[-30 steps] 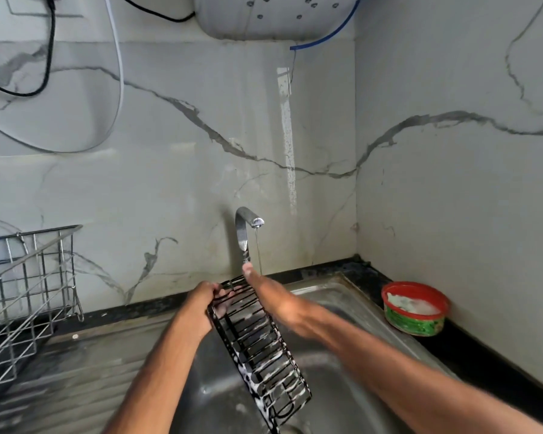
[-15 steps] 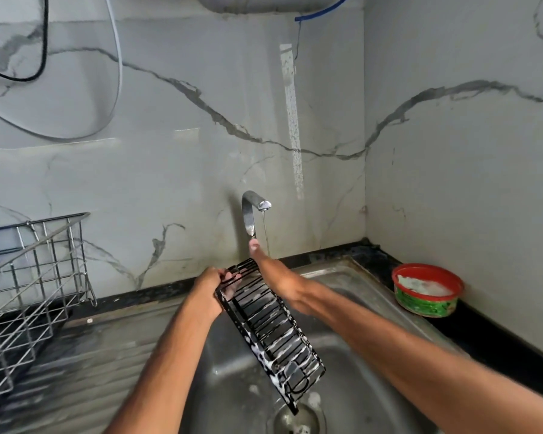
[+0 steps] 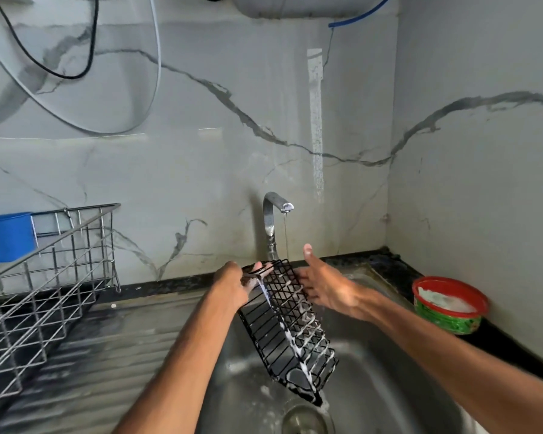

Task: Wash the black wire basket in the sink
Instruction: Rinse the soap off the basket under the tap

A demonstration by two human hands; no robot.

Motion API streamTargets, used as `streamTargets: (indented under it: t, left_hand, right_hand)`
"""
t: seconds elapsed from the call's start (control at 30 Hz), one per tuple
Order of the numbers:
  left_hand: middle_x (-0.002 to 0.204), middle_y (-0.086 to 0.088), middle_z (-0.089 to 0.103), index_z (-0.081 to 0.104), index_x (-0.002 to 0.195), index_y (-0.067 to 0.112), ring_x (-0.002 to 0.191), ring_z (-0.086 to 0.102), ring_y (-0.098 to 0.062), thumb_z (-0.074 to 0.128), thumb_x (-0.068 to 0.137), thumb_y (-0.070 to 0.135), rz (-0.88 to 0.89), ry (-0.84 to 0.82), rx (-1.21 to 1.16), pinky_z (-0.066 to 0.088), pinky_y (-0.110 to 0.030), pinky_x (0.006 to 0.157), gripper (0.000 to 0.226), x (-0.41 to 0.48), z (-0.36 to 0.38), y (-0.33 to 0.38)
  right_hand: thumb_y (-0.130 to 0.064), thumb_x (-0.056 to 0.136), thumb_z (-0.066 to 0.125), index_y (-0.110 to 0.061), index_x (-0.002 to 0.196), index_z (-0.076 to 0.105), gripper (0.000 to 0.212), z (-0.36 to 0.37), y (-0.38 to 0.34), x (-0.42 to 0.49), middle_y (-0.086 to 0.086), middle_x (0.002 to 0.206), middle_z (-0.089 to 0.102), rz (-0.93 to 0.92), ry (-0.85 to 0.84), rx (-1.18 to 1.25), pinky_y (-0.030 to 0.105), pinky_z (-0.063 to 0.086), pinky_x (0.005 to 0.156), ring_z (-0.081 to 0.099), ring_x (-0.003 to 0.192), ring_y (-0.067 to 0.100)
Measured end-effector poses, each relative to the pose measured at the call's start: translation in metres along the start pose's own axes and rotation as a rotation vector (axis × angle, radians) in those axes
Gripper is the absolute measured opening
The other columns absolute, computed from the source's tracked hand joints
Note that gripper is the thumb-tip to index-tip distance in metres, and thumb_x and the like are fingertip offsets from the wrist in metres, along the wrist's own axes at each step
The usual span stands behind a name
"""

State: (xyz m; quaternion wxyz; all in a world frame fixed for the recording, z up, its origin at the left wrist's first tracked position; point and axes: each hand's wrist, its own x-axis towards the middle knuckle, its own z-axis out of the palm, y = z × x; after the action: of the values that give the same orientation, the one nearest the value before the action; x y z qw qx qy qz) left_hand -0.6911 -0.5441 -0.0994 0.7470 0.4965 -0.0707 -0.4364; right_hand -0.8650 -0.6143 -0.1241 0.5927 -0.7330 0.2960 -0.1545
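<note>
Left grip [image 3: 235,286] is clamped round the top end of the basket [image 3: 289,327], its fingers partly lost behind the wires. The basket tilts down over the sink [image 3: 389,396], streaked with foam, its low tip blurred above the drain [image 3: 306,421], which the frame cuts off. Right grip [image 3: 326,289] lies spread flat against the basket's far side, thumb up, fingertips hidden. A thin stream falls from the tap [image 3: 271,220].

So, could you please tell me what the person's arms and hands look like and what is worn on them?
Both are bare. The left hand and right hand wear no gloves, and no ring shows on either. The left forearm and right forearm show no sleeve, watch or bracelet up to the frame edge. A white speck sits on the right thumb tip.
</note>
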Motion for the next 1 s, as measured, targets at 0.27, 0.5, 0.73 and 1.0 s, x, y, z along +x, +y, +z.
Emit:
streamTargets:
  t: [0.27, 0.5, 0.73, 1.0]
  left_hand:
    - [0.082, -0.018, 0.058, 0.044, 0.094, -0.002, 0.064, 0.074, -0.024, 0.032, 0.107, -0.006, -0.032, -0.026, 0.084, 0.059, -0.03, 0.066, 0.018, 0.005, 0.0, -0.003]
    - [0.091, -0.016, 0.059, 0.047, 0.09, 0.002, 0.055, 0.068, -0.016, 0.036, 0.107, -0.005, -0.01, 0.03, 0.11, 0.053, -0.027, 0.035, 0.022, 0.021, -0.006, -0.007]
    - [0.079, -0.007, 0.054, 0.05, 0.094, 0.004, 0.036, 0.063, -0.014, 0.027, 0.104, -0.008, -0.004, 0.085, 0.15, 0.051, -0.028, 0.033, 0.028, 0.047, -0.004, -0.02]
    - [0.1, -0.031, 0.072, 0.055, 0.11, -0.005, 0.075, 0.078, -0.038, 0.035, 0.111, 0.009, -0.205, 0.026, 0.279, 0.065, -0.054, 0.072, 0.024, 0.045, 0.008, -0.005]
  right_hand:
    - [-0.076, 0.095, 0.009, 0.002, 0.136, 0.053, 0.098, -0.003, -0.029, 0.045, 0.013, 0.117, 0.063, -0.029, -0.067, 0.06, 0.038, 0.048, 0.09, 0.06, 0.105, 0.023]
    - [-0.077, 0.096, 0.015, -0.011, 0.149, 0.043, 0.089, -0.001, -0.012, 0.062, 0.004, 0.155, 0.034, -0.011, -0.089, 0.134, 0.051, 0.03, 0.114, 0.031, 0.144, 0.026]
    - [-0.057, 0.104, 0.023, -0.005, 0.142, 0.048, 0.069, -0.008, -0.007, 0.067, 0.022, 0.154, 0.039, 0.038, -0.046, 0.227, 0.052, 0.028, 0.119, 0.041, 0.14, 0.034]
    - [-0.043, 0.108, 0.025, -0.005, 0.145, 0.046, 0.057, -0.01, -0.042, 0.06, 0.009, 0.148, 0.047, 0.193, 0.058, 0.278, 0.03, 0.044, 0.098, 0.05, 0.128, 0.021]
